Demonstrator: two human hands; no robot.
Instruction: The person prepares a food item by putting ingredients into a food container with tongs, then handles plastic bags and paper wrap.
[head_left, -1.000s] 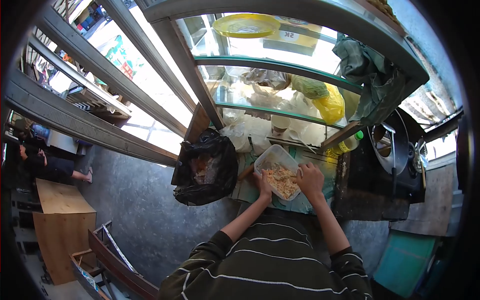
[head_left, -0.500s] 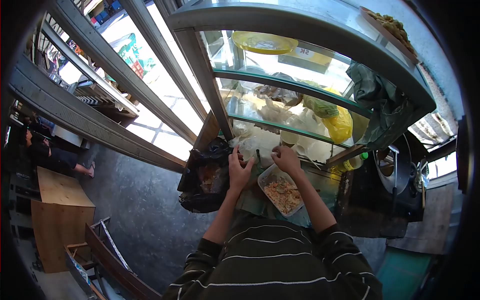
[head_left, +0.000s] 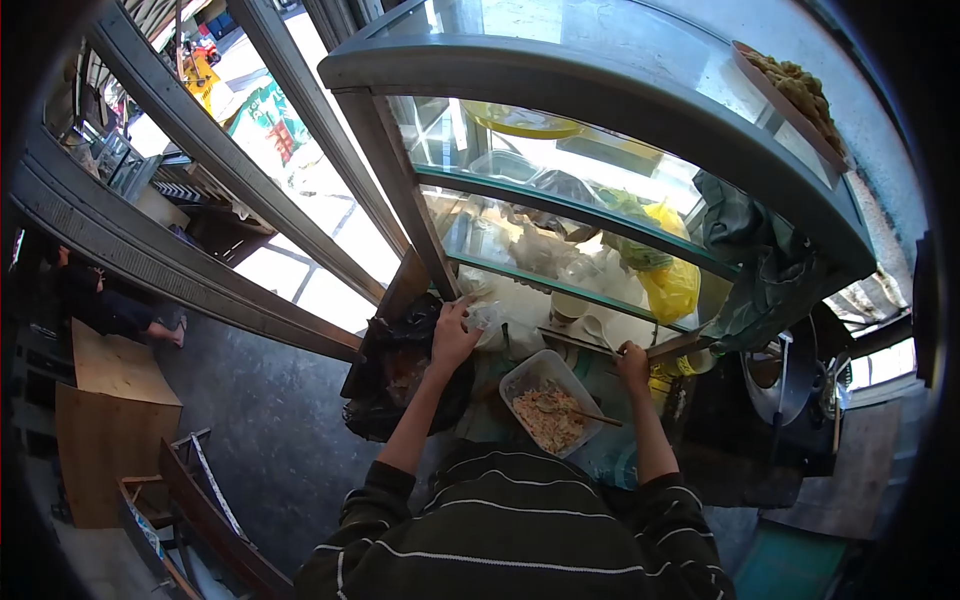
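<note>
My left hand point(head_left: 454, 338) is at the left front of the glass cabinet, its fingers closed on a crumpled clear plastic bag point(head_left: 487, 317). On the right, my right hand point(head_left: 632, 366) pinches the handle end of a pale spoon point(head_left: 596, 330), whose bowl points into the cabinet. Between my forearms stands a clear plastic tub point(head_left: 512, 384) of shredded orange-and-white food point(head_left: 548, 416). A utensil with a brown handle point(head_left: 596, 414) rests in it. Beside my left wrist lies an open black plastic bag point(head_left: 440, 400).
The glass cabinet point(head_left: 600, 92) rises ahead, with yellow and clear bags point(head_left: 672, 285) inside and a dark cloth point(head_left: 745, 235) hanging at its right. A wok point(head_left: 792, 385) stands at right. Wooden slats point(head_left: 230, 125) border the left; a person's leg point(head_left: 168, 330) shows beyond.
My hands have moved apart. The left went leftward onto the clear bag; the right left the space above the tub and took the spoon handle. The view shifted slightly.
</note>
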